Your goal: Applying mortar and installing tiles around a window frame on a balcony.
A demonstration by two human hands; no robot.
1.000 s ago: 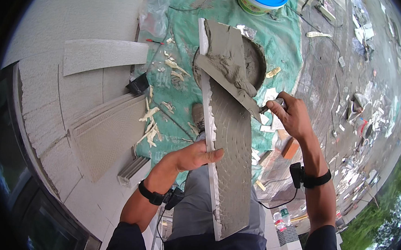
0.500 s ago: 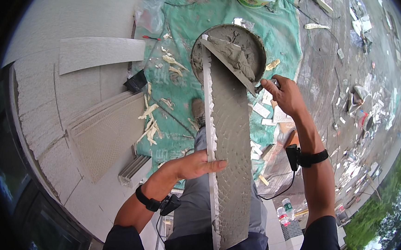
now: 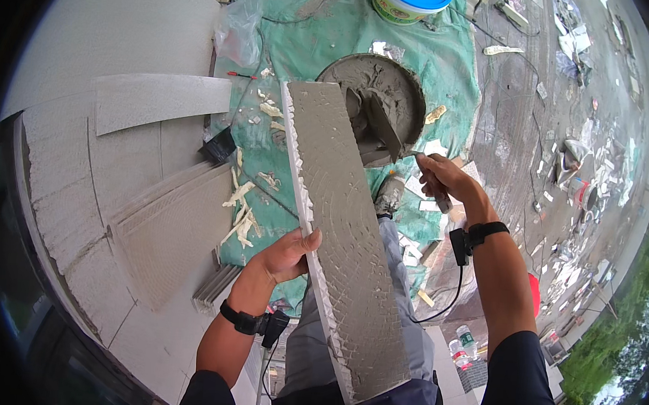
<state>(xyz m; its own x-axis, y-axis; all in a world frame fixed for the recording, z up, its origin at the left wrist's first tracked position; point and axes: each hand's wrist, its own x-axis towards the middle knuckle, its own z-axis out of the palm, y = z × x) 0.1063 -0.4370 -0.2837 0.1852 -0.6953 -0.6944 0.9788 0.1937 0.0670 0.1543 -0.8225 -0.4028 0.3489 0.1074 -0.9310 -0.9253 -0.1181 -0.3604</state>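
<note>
My left hand (image 3: pixel 287 257) grips the white left edge of a long narrow tile (image 3: pixel 345 234), its thumb over the rim. Grey mortar with curved ridges coats the tile's upper face, and its near end rests against my lap. In my right hand (image 3: pixel 450 181) is the handle of a trowel (image 3: pixel 384 128), fingers wrapped round it. The trowel's blade dips into the mortar (image 3: pixel 352 70) inside a round tub (image 3: pixel 424 108), just beyond the tile's far right corner. Part of the tub is hidden behind the tile.
Green sheeting (image 3: pixel 305 43) covers the ground under the tub. A blue-lidded bucket (image 3: pixel 411 2) stands beyond it. Stacked pale tiles (image 3: pixel 172 226) lie at left, near a black box-like object (image 3: pixel 219 144). Scraps litter the right side; plastic bottles (image 3: pixel 465 339) stand near my right leg.
The tile's far end has swung left, off the tub, and my left hand moved left with it. The trowel has gone from the tile's far end down into the mortar.
</note>
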